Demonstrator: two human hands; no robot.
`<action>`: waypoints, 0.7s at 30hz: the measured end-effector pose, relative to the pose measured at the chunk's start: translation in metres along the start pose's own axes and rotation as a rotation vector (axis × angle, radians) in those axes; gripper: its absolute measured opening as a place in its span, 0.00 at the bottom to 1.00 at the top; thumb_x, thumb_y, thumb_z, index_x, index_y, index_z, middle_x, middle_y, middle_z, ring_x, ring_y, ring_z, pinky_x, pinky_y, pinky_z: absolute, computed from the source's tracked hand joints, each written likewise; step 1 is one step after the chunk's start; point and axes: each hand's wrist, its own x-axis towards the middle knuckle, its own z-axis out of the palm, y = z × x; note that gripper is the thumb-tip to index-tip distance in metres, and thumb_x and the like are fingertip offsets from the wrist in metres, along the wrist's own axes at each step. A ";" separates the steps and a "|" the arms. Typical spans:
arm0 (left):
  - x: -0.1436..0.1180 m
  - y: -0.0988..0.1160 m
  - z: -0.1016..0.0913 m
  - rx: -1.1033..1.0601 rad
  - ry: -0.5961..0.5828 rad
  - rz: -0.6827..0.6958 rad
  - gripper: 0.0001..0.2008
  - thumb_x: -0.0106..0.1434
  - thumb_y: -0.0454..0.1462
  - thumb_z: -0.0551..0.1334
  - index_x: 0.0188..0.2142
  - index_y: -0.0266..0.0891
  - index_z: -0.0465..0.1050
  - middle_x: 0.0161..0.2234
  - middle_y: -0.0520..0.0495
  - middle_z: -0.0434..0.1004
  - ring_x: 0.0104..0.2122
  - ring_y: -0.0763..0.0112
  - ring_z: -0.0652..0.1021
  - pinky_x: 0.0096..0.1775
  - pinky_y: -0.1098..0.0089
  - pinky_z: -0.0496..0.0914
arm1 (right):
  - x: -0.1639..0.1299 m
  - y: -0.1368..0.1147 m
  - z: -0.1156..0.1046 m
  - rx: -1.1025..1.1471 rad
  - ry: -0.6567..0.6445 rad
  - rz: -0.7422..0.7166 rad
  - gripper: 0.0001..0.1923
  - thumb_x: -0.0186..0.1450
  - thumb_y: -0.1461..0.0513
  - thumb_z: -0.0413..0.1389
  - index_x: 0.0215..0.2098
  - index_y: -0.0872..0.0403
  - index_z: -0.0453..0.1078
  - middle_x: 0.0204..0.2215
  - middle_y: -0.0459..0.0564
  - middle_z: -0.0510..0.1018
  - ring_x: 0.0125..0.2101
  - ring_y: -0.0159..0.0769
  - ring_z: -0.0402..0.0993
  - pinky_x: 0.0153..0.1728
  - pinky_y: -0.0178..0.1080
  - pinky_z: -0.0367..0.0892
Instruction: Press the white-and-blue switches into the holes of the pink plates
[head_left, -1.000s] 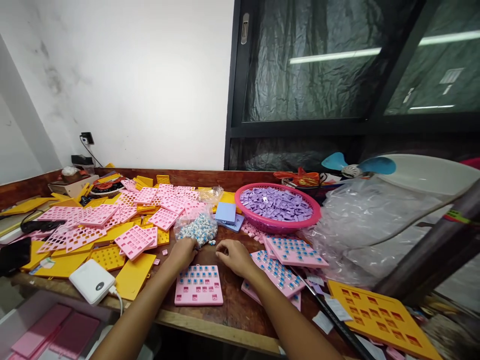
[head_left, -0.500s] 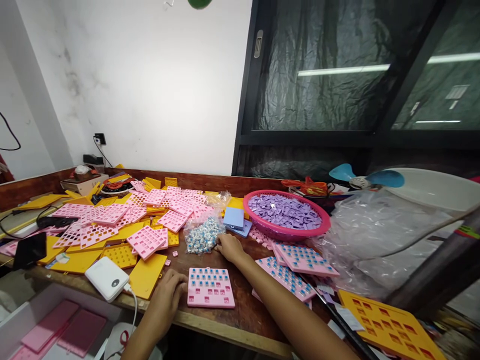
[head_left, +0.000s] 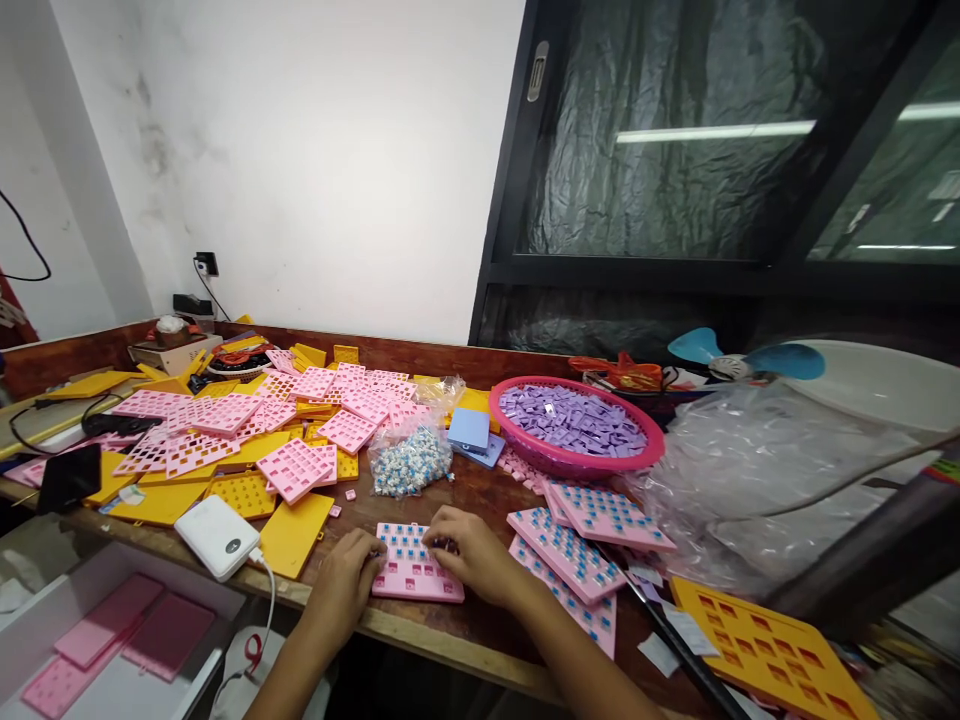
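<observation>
A pink plate (head_left: 417, 584) with square slots lies at the table's front edge, its upper rows filled with blue-and-white keyboard switches. My left hand (head_left: 347, 580) is closed on the plate's left edge, the fingertips near its upper left corner. Over the right side of the plate bends my right hand (head_left: 469, 552), fingers pinched above the switch rows. Whatever is between those fingers is hidden. Behind the plate sits a clear bag of switches (head_left: 411, 462), lying open. To the right, a stack of pink plates (head_left: 568, 552) carries many of the same blue switches.
A pink basket (head_left: 651, 440) of small purple pieces stands behind, beside two blue square cases (head_left: 470, 430). Yellow and pink plates (head_left: 225, 412) are piled at left, near a white power bank (head_left: 218, 537). Crumpled clear plastic (head_left: 742, 480) and a yellow slotted plate (head_left: 772, 650) are at right.
My right hand has come back from the bag of switches to the pink plate. My left hand stays at the plate's left edge, its fingers now further over it.
</observation>
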 end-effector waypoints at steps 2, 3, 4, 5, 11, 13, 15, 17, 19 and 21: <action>0.001 0.004 0.003 0.055 0.013 -0.020 0.08 0.70 0.37 0.57 0.41 0.42 0.75 0.41 0.44 0.78 0.43 0.61 0.77 0.45 0.64 0.70 | -0.010 -0.002 0.006 0.013 0.004 0.010 0.11 0.63 0.70 0.58 0.39 0.51 0.80 0.40 0.49 0.79 0.39 0.36 0.76 0.41 0.35 0.67; 0.002 0.007 0.005 0.083 0.009 -0.022 0.08 0.69 0.37 0.58 0.41 0.42 0.76 0.41 0.44 0.78 0.42 0.60 0.77 0.44 0.64 0.69 | -0.013 -0.001 0.009 0.013 0.012 0.028 0.12 0.62 0.70 0.59 0.40 0.51 0.80 0.39 0.49 0.79 0.39 0.36 0.76 0.41 0.36 0.66; 0.003 0.009 0.007 0.113 -0.001 -0.021 0.07 0.69 0.38 0.59 0.40 0.42 0.76 0.40 0.45 0.78 0.42 0.60 0.77 0.43 0.64 0.69 | -0.014 0.001 0.010 0.011 0.021 0.051 0.13 0.61 0.71 0.60 0.41 0.51 0.80 0.38 0.49 0.79 0.38 0.37 0.76 0.40 0.36 0.66; 0.005 0.012 0.009 0.143 -0.009 -0.019 0.05 0.68 0.38 0.60 0.38 0.42 0.76 0.39 0.45 0.77 0.41 0.60 0.77 0.42 0.64 0.68 | -0.014 0.004 0.011 0.009 0.029 0.075 0.12 0.61 0.71 0.61 0.40 0.52 0.80 0.37 0.49 0.80 0.37 0.37 0.75 0.39 0.36 0.66; 0.019 0.017 0.015 0.163 -0.015 -0.105 0.07 0.60 0.40 0.69 0.32 0.41 0.73 0.32 0.50 0.77 0.35 0.64 0.76 0.37 0.68 0.65 | -0.012 0.013 0.010 0.040 0.007 0.018 0.10 0.63 0.70 0.60 0.39 0.52 0.81 0.37 0.50 0.81 0.39 0.38 0.77 0.42 0.36 0.66; 0.022 0.014 0.013 0.134 -0.045 -0.135 0.09 0.58 0.41 0.69 0.29 0.40 0.72 0.29 0.51 0.77 0.31 0.67 0.76 0.34 0.70 0.64 | -0.014 0.014 0.012 0.033 0.002 -0.013 0.11 0.65 0.70 0.59 0.41 0.52 0.81 0.39 0.50 0.81 0.41 0.38 0.77 0.43 0.36 0.67; 0.024 0.012 0.010 0.123 -0.085 -0.132 0.10 0.59 0.41 0.69 0.28 0.40 0.72 0.28 0.52 0.78 0.30 0.68 0.76 0.32 0.71 0.65 | -0.015 0.014 0.012 0.016 0.023 0.009 0.12 0.65 0.69 0.59 0.43 0.52 0.81 0.39 0.51 0.81 0.40 0.39 0.77 0.43 0.37 0.67; 0.024 0.012 0.006 0.126 -0.124 -0.116 0.08 0.60 0.41 0.67 0.29 0.40 0.74 0.29 0.51 0.79 0.30 0.68 0.77 0.32 0.71 0.66 | -0.016 0.014 0.012 0.011 0.046 0.044 0.11 0.64 0.69 0.60 0.43 0.52 0.81 0.38 0.51 0.82 0.39 0.39 0.77 0.43 0.37 0.67; 0.024 0.015 0.000 0.144 -0.163 -0.092 0.07 0.63 0.40 0.65 0.31 0.40 0.76 0.31 0.50 0.80 0.32 0.67 0.78 0.34 0.70 0.67 | -0.016 0.014 0.012 0.018 0.046 0.047 0.11 0.64 0.69 0.59 0.41 0.52 0.81 0.38 0.50 0.82 0.39 0.39 0.77 0.43 0.37 0.67; 0.024 0.020 -0.005 0.185 -0.202 -0.060 0.07 0.65 0.39 0.62 0.34 0.41 0.78 0.36 0.48 0.81 0.36 0.66 0.79 0.38 0.70 0.68 | -0.016 0.014 0.011 0.013 0.030 0.020 0.12 0.65 0.69 0.57 0.39 0.51 0.81 0.38 0.50 0.82 0.40 0.39 0.77 0.44 0.37 0.67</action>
